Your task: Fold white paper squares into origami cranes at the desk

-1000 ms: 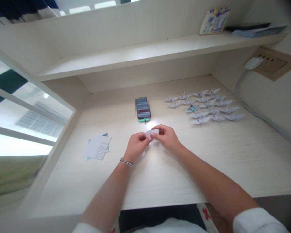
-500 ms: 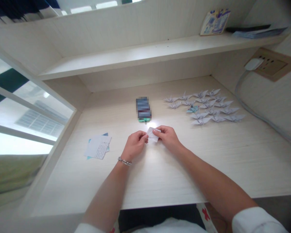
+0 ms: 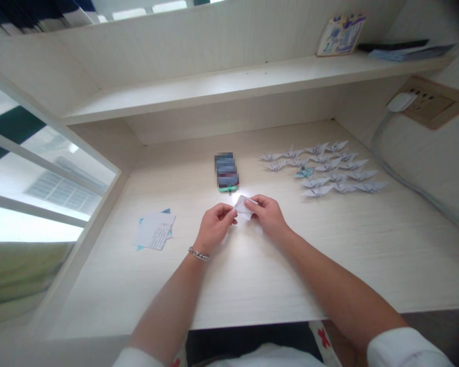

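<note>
The small white paper (image 3: 240, 205) has shifted slightly right, showing creased folds and a pointed top over the desk (image 3: 248, 285), pinched in the fingers of the left hand (image 3: 213, 224) and right hand (image 3: 271, 215).

The pale desk (image 3: 245, 285) bears paper cranes (image 3: 328, 165); a phone (image 3: 227, 171); loose sheets (image 3: 153, 230).

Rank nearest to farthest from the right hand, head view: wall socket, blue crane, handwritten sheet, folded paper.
1. Folded paper: pinched in the right hand.
2. Blue crane: beyond the right hand, rightward.
3. Handwritten sheet: on the desk's left side.
4. Wall socket: on the right wall.
</note>
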### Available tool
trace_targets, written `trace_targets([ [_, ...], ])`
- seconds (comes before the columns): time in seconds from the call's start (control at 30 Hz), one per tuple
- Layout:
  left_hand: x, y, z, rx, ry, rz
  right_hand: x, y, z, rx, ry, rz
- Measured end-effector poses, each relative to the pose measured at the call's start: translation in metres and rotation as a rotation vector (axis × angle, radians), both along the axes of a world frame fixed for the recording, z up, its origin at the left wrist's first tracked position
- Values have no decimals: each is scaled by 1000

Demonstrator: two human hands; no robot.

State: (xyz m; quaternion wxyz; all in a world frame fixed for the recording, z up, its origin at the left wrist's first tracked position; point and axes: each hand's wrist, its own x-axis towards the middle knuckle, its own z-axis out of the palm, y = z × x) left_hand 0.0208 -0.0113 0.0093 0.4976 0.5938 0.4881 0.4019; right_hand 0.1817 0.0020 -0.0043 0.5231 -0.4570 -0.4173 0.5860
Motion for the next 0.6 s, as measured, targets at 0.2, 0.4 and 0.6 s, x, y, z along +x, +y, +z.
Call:
trace_targets([
  [0.2,-11,1,7,147,193,119,8,-1,10,232,-350,52],
  [0.4,-9,0,10,35,43,172,4,-5,9,181,-286,89],
  [0.6,2,-3,11,-119,-304,158,-2,-8,6,199,-110,115],
])
